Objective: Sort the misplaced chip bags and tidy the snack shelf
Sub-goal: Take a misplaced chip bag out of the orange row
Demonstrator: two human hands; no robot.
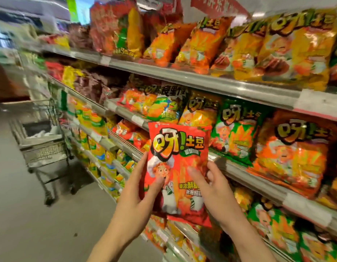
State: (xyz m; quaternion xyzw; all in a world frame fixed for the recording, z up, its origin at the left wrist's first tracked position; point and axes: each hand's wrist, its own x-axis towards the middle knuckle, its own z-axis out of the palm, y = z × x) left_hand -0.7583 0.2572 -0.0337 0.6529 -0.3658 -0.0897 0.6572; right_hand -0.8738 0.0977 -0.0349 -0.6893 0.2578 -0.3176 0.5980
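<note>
Upright red chip bag [178, 167], shelf-front

Supermarket aisle. Grey smooth floor [31, 214] fills lower left of frame, small dark speck on it. Metal shopping cart [41, 146] stands at left middle, just beside long shelving run; pale items lie in its basket. Grey metal shelf rails [182, 76] with white price-tag strips run diagonally from upper left to lower right. Red banner [218, 6] at top centre-right. Far left blurred; bluish window-like panes at upper left.
</note>
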